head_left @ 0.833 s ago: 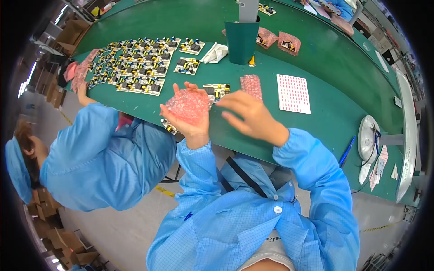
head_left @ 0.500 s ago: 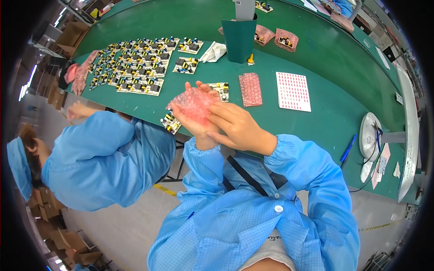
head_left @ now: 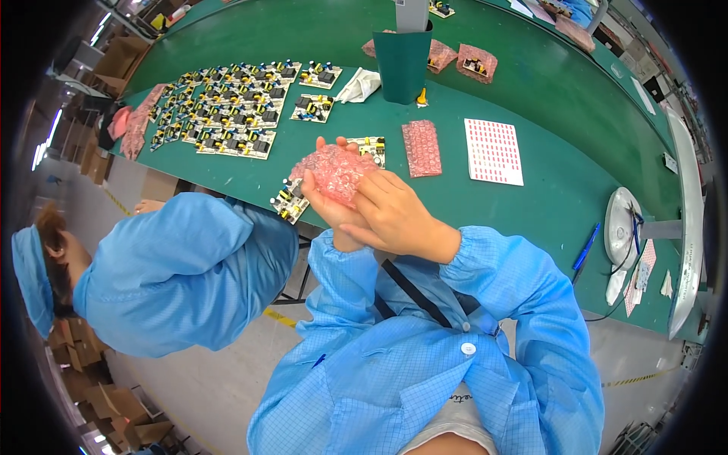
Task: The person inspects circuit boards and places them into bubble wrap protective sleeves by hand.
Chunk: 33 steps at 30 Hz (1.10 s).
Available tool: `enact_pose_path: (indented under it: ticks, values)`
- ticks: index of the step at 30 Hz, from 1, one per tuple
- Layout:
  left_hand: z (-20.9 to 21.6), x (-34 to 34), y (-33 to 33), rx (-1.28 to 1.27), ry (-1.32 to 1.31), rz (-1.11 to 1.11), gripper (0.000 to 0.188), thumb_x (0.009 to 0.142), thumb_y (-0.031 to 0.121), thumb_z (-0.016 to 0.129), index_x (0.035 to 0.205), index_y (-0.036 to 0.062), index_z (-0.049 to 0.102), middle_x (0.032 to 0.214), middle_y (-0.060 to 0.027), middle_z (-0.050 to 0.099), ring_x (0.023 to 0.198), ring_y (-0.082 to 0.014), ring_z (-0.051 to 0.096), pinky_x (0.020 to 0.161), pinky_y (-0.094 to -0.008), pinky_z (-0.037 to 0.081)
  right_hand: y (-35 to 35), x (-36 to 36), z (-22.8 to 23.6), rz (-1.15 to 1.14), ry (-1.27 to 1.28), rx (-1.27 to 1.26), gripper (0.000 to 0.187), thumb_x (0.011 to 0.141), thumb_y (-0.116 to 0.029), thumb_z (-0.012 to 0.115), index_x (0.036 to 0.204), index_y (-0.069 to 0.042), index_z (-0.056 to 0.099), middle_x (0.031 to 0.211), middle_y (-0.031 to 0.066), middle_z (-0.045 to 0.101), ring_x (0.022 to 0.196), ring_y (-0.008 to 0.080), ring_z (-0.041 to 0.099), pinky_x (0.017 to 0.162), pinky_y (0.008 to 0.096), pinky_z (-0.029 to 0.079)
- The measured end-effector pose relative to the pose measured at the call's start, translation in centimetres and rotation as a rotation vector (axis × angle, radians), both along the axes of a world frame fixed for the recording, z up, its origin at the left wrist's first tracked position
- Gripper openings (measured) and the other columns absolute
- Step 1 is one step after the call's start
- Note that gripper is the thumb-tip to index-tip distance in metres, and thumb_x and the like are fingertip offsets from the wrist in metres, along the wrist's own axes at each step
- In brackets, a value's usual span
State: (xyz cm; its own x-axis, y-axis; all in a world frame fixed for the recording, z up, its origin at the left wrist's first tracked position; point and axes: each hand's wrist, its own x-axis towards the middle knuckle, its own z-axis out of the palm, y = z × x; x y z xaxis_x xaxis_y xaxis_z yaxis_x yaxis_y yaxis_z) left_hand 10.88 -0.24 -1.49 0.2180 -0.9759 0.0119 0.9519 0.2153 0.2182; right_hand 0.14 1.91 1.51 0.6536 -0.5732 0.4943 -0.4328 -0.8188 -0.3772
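My left hand (head_left: 327,211) is curled under a pink bubble-wrap bag (head_left: 331,171), its fingertips showing beyond the far edge. From the right, my right hand (head_left: 400,216) presses its bent fingers onto the bag's near right side. Whether anything lies inside the bag I cannot tell. A circuit board (head_left: 289,202) rests at the table's near edge, just left of my left hand. Partly covered by the bag and fingers, another circuit board (head_left: 374,149) lies behind them. A flat pink bubble-wrap pouch (head_left: 422,149) is on the table to the right.
Rows of circuit boards (head_left: 239,106) fill the table's left part, near a white cloth (head_left: 359,86). A green bin (head_left: 403,68) stands at the back. Rightward are a label sheet (head_left: 494,152), a blue pen (head_left: 587,244) and a monitor stand (head_left: 623,224). A co-worker (head_left: 186,273) sits at left.
The bag has turned and bunched up in my hands, with my right fingers more bent over it. The co-worker's hand has shifted right and lower, now mostly behind the sleeve.
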Motion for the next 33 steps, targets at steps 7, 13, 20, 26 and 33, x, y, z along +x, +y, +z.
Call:
enact_pose_path:
  ticks: [7,13,20,26,33]
  values:
    - [-0.5,-1.1,0.1,-0.119,-0.036,-0.025,0.058,0.086,0.045,0.052,0.135,0.0145,0.041,0.12,-0.0138,0.05,0.105,-0.0263,0.052,0.091,-0.0437,0.045,-1.0,1.0,0.7,0.063,-0.128,0.302,0.043,0.074,-0.035,0.071,0.087,0.006,0.063,0.096,0.0199,0.059,0.092,0.0337,0.058,0.08,0.0424,0.046]
    - [0.5,-0.5,0.8,-0.179,-0.04,-0.102,0.064,0.085,0.042,0.057,0.142,0.0222,0.035,0.126,-0.0139,0.048,0.114,-0.028,0.05,0.099,-0.0465,0.043,-1.7,1.5,0.9,0.032,-0.303,-0.04,0.044,0.077,-0.033,0.07,0.102,0.002,0.061,0.107,0.02,0.058,0.093,0.0364,0.058,0.08,0.0429,0.047]
    - [0.1,1.1,0.9,-0.04,-0.197,-0.029,0.066,0.084,0.04,0.061,0.139,0.0143,0.037,0.125,-0.0143,0.049,0.112,-0.029,0.051,0.1,-0.0485,0.042,-1.3,0.9,0.5,0.06,-0.213,0.044,0.043,0.078,-0.029,0.07,0.109,-0.001,0.059,0.112,0.0191,0.058,0.094,0.0365,0.058,0.08,0.0428,0.048]
    - [0.0,5.6,-0.7,0.004,0.179,0.003,0.046,0.082,0.032,0.066,0.117,0.0058,0.053,0.111,-0.0129,0.056,0.107,-0.0271,0.053,0.094,-0.0456,0.045,-4.1,-0.8,-2.2,-0.156,-0.346,0.074,0.025,0.08,-0.013,0.068,0.101,-0.002,0.061,0.094,0.0128,0.059,0.084,0.0334,0.059,0.072,0.0397,0.05]
    - [0.5,6.7,-1.7,0.054,0.306,-0.058,0.046,0.078,0.034,0.071,0.107,0.0023,0.054,0.109,-0.0147,0.056,0.105,-0.0289,0.053,0.093,-0.0447,0.045,-5.6,-1.6,-4.2,-0.328,-0.029,0.125,0.018,0.079,-0.011,0.068,0.093,-0.001,0.062,0.084,0.0133,0.06,0.078,0.0321,0.062,0.067,0.0392,0.05]
